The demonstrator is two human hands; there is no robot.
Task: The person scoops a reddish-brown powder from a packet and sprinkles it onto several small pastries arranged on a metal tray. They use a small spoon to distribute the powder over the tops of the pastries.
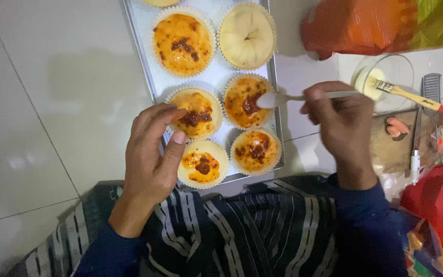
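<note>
The buns (216,120) sit in paper cups on a metal tray (144,56) on the pale floor just ahead of my knees, close enough to reach without leaning. Five carry an orange glaze with dark filling; one (246,36) further up is plain dough. My right hand (342,120) pinches a white spoon (283,98) by its handle, the bowl level over the right bun of the middle row (245,101), which suits dropping topping there. My left hand (152,154) rests with fingers loosely spread, holding nothing, touching the tray's near-left edge, likely to steady it. A glass bowl (385,82) with a pastry brush (408,94) stands to the right, handy.
</note>
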